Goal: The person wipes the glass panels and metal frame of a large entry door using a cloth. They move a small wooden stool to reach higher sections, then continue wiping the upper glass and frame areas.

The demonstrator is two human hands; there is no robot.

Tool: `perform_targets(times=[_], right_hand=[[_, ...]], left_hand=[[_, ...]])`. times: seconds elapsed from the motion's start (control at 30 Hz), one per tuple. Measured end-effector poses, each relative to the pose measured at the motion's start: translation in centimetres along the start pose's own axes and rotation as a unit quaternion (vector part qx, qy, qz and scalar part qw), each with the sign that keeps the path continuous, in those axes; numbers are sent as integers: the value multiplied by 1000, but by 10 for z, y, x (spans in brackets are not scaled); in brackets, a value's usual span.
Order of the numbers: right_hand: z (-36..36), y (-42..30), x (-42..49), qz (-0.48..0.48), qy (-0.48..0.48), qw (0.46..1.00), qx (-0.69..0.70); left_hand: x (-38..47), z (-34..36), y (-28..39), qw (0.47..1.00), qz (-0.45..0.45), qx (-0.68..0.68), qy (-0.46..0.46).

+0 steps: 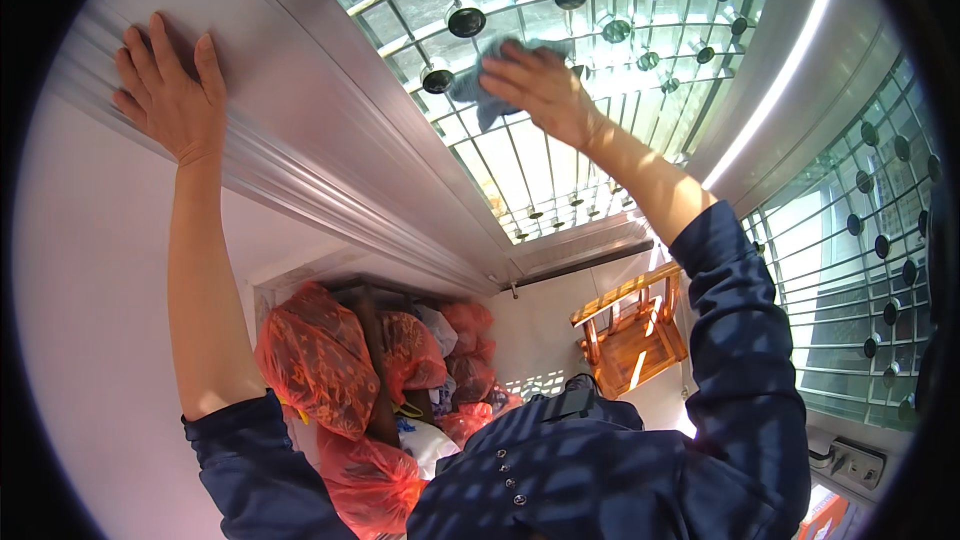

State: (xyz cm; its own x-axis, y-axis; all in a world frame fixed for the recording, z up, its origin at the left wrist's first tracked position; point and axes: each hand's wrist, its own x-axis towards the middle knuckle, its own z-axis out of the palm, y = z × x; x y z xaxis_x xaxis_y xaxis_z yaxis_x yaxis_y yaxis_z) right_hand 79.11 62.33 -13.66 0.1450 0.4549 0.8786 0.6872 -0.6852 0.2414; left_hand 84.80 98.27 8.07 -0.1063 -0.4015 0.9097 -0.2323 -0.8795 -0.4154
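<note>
My right hand (540,90) is spread over a grey-blue cloth (491,101) and presses it to a glass pane (540,157) set in a metal frame. The hand and cloth look slightly blurred. Behind the pane runs a metal grille with round dark knobs (466,19). My left hand (172,94), fingers apart and holding nothing, rests flat on the pale metal door frame (292,82) at the upper left.
Red plastic bags (319,360) are piled on a dark rack at lower left. A small wooden chair (637,345) stands on the tiled floor. On the right are another grilled window (847,240) and a power socket (855,465) with plugs.
</note>
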Motion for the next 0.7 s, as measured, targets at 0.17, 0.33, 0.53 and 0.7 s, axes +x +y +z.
perform_targets(times=[0.17,0.33,0.53,0.7], right_hand=[[53,-38,-171,5,-266,964,9],[-8,5,-60,-180,-155,967,-91],[-97,82,118,-83,94,979,-164],[-99,71,156,5,333,938,-101]], left_hand=[[5,-8,1,997,-6,1,-71],[6,-15,23,993,-23,-74,-85],[32,15,114,985,35,-163,-43],[30,41,151,985,44,-165,-33]])
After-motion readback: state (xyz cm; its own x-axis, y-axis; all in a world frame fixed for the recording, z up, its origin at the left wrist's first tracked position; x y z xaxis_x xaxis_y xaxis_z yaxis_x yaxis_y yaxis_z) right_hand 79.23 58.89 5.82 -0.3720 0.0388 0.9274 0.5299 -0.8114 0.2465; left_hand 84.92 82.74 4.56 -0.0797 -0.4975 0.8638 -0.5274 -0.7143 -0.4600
